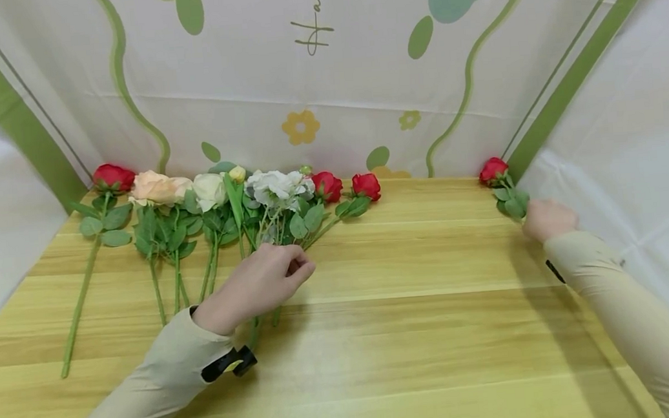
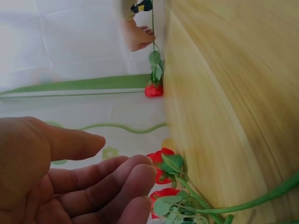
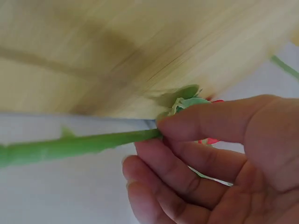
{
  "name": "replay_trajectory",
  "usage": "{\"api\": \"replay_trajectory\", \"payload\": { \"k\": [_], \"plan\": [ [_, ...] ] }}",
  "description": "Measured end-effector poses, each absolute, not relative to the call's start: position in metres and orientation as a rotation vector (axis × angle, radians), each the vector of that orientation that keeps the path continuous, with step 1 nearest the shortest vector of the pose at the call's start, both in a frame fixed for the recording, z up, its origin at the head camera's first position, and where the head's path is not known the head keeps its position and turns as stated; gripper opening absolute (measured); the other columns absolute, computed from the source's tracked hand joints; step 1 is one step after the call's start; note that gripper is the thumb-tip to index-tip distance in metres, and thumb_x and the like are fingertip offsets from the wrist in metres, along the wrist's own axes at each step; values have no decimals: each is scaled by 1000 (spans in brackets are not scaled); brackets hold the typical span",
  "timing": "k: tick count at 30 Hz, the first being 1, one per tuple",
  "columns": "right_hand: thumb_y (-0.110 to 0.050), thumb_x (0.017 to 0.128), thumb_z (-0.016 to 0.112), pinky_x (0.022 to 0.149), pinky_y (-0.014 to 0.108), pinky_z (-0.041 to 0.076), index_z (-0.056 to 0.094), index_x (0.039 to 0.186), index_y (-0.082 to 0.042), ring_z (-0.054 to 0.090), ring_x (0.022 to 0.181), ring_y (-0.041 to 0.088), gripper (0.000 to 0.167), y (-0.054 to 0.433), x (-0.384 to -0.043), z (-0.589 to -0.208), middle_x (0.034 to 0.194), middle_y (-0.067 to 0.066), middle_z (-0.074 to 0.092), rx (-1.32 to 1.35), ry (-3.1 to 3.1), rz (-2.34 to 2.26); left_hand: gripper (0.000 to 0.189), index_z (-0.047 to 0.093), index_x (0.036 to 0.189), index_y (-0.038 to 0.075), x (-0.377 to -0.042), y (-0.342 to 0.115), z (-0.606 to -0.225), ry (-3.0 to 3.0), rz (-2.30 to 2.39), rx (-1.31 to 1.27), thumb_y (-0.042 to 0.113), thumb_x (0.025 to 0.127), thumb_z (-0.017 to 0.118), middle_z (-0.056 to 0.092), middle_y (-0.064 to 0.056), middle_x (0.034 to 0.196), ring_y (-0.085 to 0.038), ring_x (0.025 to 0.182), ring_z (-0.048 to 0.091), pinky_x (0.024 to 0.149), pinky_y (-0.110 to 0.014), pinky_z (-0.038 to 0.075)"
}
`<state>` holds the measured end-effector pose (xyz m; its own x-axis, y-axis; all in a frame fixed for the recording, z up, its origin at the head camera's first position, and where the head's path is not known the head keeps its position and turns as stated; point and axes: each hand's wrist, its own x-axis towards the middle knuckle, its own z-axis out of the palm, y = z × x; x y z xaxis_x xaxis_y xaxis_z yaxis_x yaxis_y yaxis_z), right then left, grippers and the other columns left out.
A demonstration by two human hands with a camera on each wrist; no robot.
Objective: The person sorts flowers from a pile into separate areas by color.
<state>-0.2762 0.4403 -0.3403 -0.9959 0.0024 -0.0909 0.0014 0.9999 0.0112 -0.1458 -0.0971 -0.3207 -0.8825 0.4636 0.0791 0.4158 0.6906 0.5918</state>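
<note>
At the table's right edge my right hand point(image 1: 551, 220) pinches the green stem point(image 3: 88, 143) of a red rose point(image 1: 493, 171) between thumb and fingers. The bloom points to the back wall, and leaves point(image 1: 511, 202) show just beyond the hand. My left hand point(image 1: 260, 279) hovers over the stems of the flower row, its fingers loosely bent with nothing between them. In the left wrist view its thumb and fingers point(image 2: 135, 175) stand apart. Nearest to it are white flowers point(image 1: 279, 188) and two red roses point(image 1: 366, 186).
Farther left lie a white rose point(image 1: 210, 192), peach roses point(image 1: 158, 187) and another red rose point(image 1: 113, 178) with a long stem. The wooden table point(image 1: 436, 331) ends at a printed cloth backdrop point(image 1: 231, 67). White cloth point(image 1: 629, 169) hangs at the right.
</note>
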Motion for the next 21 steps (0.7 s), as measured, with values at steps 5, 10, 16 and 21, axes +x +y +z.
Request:
{"api": "replay_trajectory", "payload": {
  "k": [5,10,16,21],
  "plan": [
    [-2,86,46,50,61,44,60,95,12,58,81,57,21,439,-280,-346,94,40,57,50,3118,133,20,72,103,9,-146,-97,-321,2815,942,726,23,101,57,60,8,70,-9,54,51,56,-31,46],
    [-5,88,47,50,57,43,59,98,12,58,79,55,23,431,-279,-343,93,40,57,102,3118,143,20,71,101,8,-146,-99,-320,2808,934,714,23,101,58,61,7,70,-9,54,52,57,-31,47],
    [-17,82,58,53,54,44,56,77,2,55,70,40,19,408,-267,-326,76,25,56,33,3052,-54,18,70,100,8,-149,-106,-318,2845,873,678,22,101,58,60,6,71,-10,55,52,58,-30,47],
    [-31,91,58,53,39,41,50,62,-11,46,55,20,36,369,-250,-312,59,3,49,-112,2932,-213,19,70,98,8,-150,-110,-316,2869,842,662,22,101,58,55,5,63,-10,49,47,50,-30,43]
  ]
}}
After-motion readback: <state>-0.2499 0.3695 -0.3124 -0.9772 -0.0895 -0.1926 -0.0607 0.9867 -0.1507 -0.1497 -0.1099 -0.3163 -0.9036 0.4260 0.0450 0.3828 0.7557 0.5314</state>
